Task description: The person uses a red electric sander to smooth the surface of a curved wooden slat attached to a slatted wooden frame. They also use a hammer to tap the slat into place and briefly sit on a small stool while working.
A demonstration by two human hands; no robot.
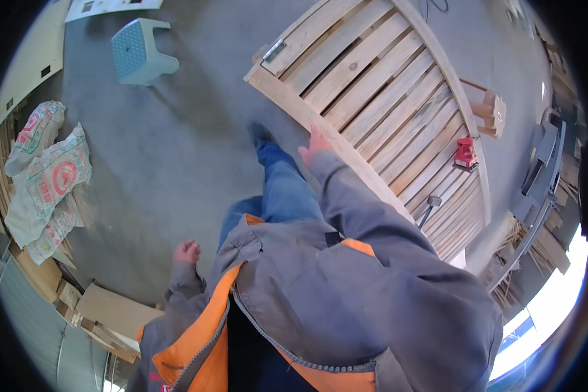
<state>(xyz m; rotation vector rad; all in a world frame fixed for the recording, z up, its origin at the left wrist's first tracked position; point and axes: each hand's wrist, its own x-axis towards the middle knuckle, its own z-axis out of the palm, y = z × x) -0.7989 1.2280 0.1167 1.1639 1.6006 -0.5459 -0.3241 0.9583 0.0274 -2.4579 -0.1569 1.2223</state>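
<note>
Floor: bare grey concrete floor [176, 144], dusty and unmarked, running from the person's feet out to the walls.
Slatted frame: a large pale wooden slatted frame [385, 98] lies flat at the right, its long boards running side by side with a thicker rail along the near edge.
Right hand: the right hand [317, 144] rests on that near rail, fingers spread a little and laid flat on the wood, gripping nothing.
Left hand: the left hand [187, 251] hangs by the person's side, fingers curled into a loose fist; whether anything is inside it I cannot tell.
Clothing: grey work jacket [346, 287] with orange lining, blue trousers, one dark shoe stepping forward beside the frame's edge.
On the frame: a red power sander [465, 153] sits on the slats toward the far right edge; a small dark-handled tool [430, 208] lies on the boards nearer the person.
Beyond the frame: a wooden block piece [493, 112] stands just past its far rail.
Left side: printed woven sacks [46, 176] are heaped against stacked boards.
Far corner: a light blue plastic stool [140, 52] stands on the concrete, well apart from the frame.
Lower left: flat cardboard [114, 310] lies on the floor near the left hand.
</note>
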